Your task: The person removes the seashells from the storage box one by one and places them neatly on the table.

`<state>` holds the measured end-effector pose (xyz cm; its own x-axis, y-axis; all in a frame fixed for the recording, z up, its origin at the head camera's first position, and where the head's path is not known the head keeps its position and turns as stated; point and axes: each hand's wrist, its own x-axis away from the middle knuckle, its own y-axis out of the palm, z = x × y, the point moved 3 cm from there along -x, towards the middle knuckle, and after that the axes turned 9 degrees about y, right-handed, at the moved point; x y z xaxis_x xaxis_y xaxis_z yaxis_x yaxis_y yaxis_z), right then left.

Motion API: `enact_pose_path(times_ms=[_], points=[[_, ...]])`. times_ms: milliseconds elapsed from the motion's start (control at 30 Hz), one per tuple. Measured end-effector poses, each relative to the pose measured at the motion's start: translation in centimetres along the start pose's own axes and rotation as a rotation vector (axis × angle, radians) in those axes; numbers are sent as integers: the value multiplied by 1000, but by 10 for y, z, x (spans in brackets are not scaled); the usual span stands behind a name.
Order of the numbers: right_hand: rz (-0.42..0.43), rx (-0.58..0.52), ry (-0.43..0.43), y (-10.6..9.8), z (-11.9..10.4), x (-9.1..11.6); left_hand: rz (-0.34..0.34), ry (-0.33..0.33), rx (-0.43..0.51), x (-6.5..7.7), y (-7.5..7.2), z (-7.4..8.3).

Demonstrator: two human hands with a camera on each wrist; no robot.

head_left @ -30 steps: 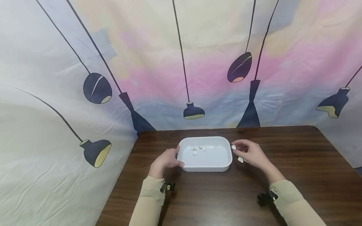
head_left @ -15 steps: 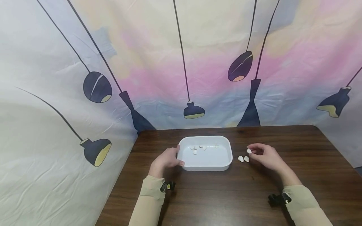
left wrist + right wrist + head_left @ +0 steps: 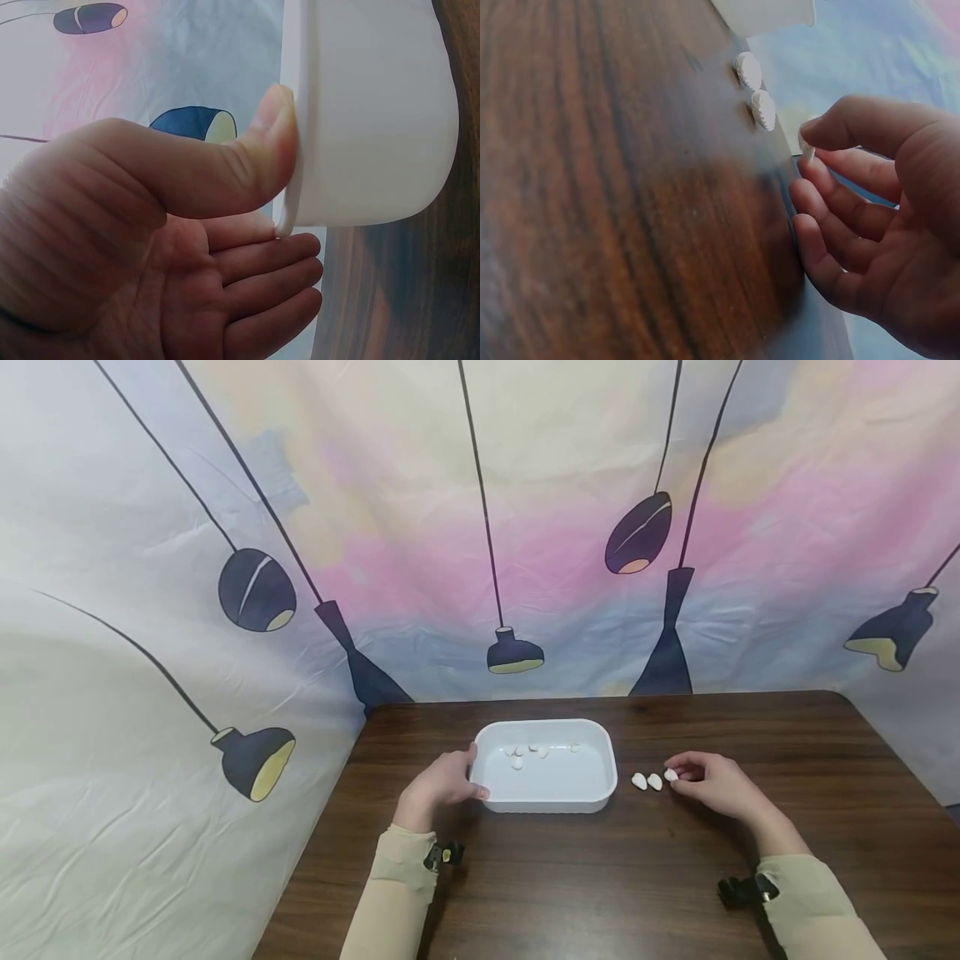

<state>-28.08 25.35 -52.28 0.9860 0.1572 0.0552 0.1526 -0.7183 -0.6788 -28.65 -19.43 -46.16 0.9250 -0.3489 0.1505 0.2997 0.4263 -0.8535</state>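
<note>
A white rectangular tray (image 3: 543,807) stands on the table with several small pale shells (image 3: 517,763) lying inside. At its left end my left hand (image 3: 441,781) holds the rim, thumb at the near corner and index finger farther back; the left wrist view shows the thumb (image 3: 274,142) pressed on the rim. To the right of the tray, my right hand (image 3: 716,785) pinches a small white seashell (image 3: 671,774) between thumb and fingertips, low by the tabletop. Whether that shell touches the wood I cannot tell. Two ribbed white shells (image 3: 748,70) lie beside it in a row.
The dark wooden table (image 3: 570,893) ends at the back against a painted cloth (image 3: 435,668) with lamp pictures. Black wrist cameras (image 3: 742,891) sit on both sleeves.
My right hand has moved right from the tray's right rim with a shell, past the two shells on the table, then lowered it beside them. The left hand and tray stay put.
</note>
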Motion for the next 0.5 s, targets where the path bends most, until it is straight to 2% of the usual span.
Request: enact_pose_path(times_ms=[500], points=[[-10, 34, -20, 5, 2, -1, 1, -5, -1, -1, 1, -1]])
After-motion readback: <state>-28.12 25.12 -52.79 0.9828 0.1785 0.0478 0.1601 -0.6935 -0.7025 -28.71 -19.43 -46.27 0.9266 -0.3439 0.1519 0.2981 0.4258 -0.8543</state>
